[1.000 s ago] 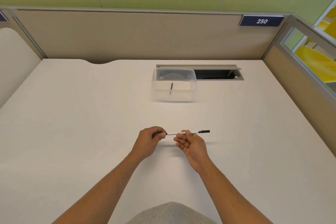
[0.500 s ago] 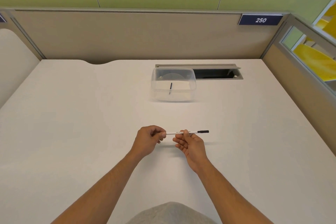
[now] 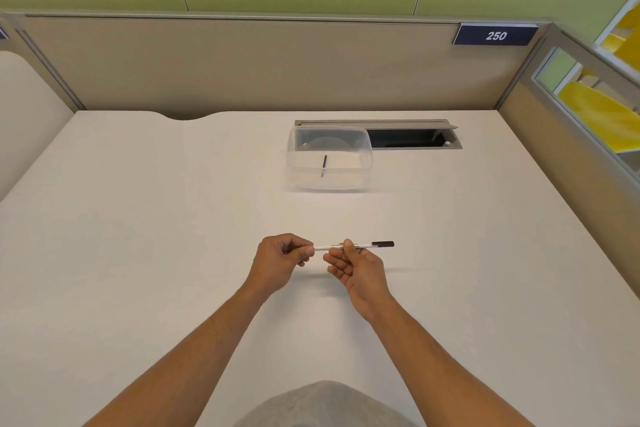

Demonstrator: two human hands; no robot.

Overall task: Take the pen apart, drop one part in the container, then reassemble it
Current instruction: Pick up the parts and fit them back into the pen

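A slim white pen with a black right end is held level above the middle of the white desk. My left hand pinches its left end, which the fingertips hide. My right hand grips the barrel near the middle with thumb and fingers. Farther back stands a clear plastic container. A thin black pen part lies inside it.
An open cable hatch is set in the desk right behind the container. Beige partition walls close the desk at the back and on the right, with a "250" sign. The desk's back edge has a curved notch.
My left hand's fingers have slid a little over the pen's left end, covering the dark tip seen earlier. The pen and my right hand stay almost still.
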